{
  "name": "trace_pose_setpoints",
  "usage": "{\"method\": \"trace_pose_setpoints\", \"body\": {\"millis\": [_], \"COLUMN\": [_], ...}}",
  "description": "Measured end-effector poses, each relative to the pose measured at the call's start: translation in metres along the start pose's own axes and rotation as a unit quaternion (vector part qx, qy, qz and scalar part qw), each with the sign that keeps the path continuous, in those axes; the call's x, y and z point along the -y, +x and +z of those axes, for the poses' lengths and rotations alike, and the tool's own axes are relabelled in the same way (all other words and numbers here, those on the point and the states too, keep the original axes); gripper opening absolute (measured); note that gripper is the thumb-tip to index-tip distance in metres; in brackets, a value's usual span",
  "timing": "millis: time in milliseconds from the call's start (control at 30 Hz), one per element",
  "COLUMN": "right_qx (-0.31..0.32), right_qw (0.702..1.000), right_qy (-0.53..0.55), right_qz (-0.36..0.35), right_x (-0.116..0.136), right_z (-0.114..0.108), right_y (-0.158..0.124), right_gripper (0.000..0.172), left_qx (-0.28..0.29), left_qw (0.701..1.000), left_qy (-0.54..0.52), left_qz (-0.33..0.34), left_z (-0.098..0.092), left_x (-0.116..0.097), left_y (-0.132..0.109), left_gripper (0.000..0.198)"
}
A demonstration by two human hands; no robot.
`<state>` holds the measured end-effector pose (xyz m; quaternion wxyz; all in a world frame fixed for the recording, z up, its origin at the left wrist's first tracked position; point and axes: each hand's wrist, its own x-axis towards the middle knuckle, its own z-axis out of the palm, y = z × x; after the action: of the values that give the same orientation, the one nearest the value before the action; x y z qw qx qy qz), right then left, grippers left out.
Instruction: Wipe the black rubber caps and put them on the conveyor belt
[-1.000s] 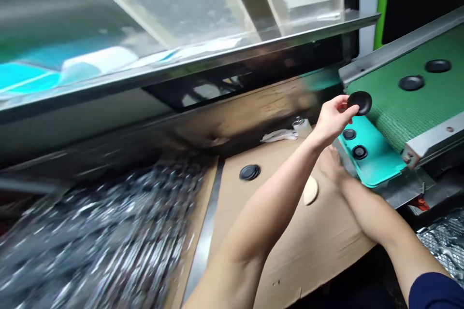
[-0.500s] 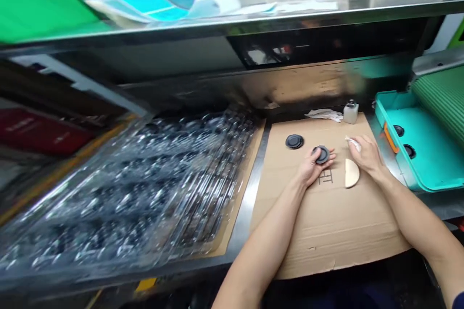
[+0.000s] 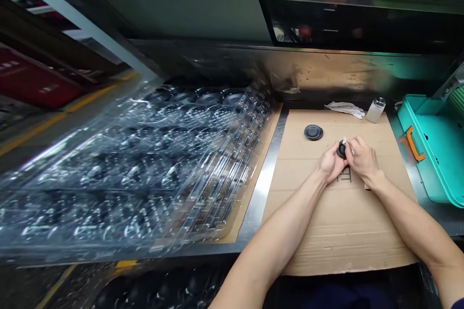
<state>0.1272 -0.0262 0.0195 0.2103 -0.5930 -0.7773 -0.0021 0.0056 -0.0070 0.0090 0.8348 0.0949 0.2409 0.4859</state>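
Black disc point(image 3: 341, 149) mostly hidden between both hands, centre right of frame, just above the cardboard sheet point(image 3: 326, 236); left hand point(image 3: 330, 166) curled shut round it; right hand point(image 3: 363, 159) pinches a small white piece point(image 3: 344, 141) at its top, kind unreadable; teal tray point(image 3: 435, 164) cut off at right edge. Second disc point(image 3: 313, 132) round, matte, flat on the cardboard, near the hands. Clear plastic trays point(image 3: 145, 164) at left, glossy, blurred. Corrugated surface shows between the forearms down to its ragged front edge.
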Motion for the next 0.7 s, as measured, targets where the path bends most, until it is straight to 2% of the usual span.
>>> {"method": "trace_pose_setpoints", "body": {"millis": [167,267,533,600,700], "right_qx": [0.002,-0.009,-0.015,-0.018,-0.060], "right_qw": [1.000,1.000,0.999,0.999,0.997], "right_qy": [0.028,0.017,0.031,0.032,0.020], "right_qz": [-0.007,0.017,-0.001,-0.004,0.042], "right_x": [-0.001,-0.002,-0.006,-0.011,-0.032], "right_z": [0.003,0.003,0.005,0.005,0.000], "right_y": [0.004,0.004,0.004,0.008,0.015], "right_gripper": [0.027,0.025,0.026,0.026,0.026], "left_qx": [-0.005,-0.012,-0.012,-0.017,0.002], "left_qw": [1.000,1.000,0.997,0.996,0.994], "left_qy": [0.006,0.023,0.075,0.088,0.111], "left_qz": [-0.023,-0.007,0.021,0.023,-0.003], "left_z": [0.004,0.001,0.000,0.000,0.001], "left_x": [0.005,0.007,0.010,0.010,0.007], "left_y": [0.000,0.000,0.002,0.001,-0.002], "left_gripper": [0.038,0.034,0.035,0.035,0.039]}}
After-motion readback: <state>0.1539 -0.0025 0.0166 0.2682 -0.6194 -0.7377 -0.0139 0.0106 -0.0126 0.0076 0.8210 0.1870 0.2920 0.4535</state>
